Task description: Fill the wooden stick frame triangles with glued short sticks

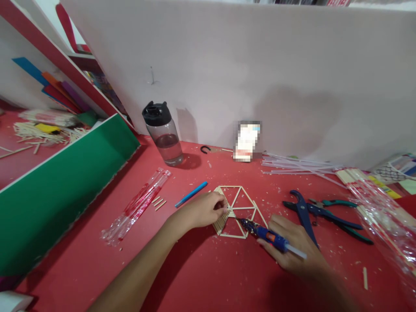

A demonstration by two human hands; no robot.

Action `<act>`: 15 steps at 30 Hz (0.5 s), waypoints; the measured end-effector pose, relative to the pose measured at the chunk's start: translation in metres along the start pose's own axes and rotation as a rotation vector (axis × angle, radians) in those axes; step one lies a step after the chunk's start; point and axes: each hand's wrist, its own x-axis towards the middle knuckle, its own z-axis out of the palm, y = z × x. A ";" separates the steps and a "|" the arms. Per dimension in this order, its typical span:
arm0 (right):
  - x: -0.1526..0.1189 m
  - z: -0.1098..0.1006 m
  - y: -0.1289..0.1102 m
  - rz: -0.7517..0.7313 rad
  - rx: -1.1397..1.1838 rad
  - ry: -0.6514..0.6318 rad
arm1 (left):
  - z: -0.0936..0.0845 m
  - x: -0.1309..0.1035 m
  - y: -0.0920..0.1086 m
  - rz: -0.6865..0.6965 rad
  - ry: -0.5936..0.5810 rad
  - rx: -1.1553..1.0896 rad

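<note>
Red table (195, 277): scattered with pale scraps. Bottle (168, 145): standing near the wall, part-filled. Hexagonal stick frame (242, 208): flat on the table between both hands; left hand (206, 210) has fingers drawn together at its hub, any grip undeterminable. Glue gun (269, 236): held in right hand (294, 242), fingers wrapped around, nozzle near the hub. Blue pen (191, 194): beyond the left wrist. Short sticks (158, 202): three, left of pen.

Left hand (209, 209) leans inward, fingers (221, 200) pinched; right hand (289, 242) curls, gripping.
</note>
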 end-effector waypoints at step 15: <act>-0.001 0.001 0.001 0.000 -0.008 0.008 | -0.001 0.000 0.001 -0.003 -0.001 -0.008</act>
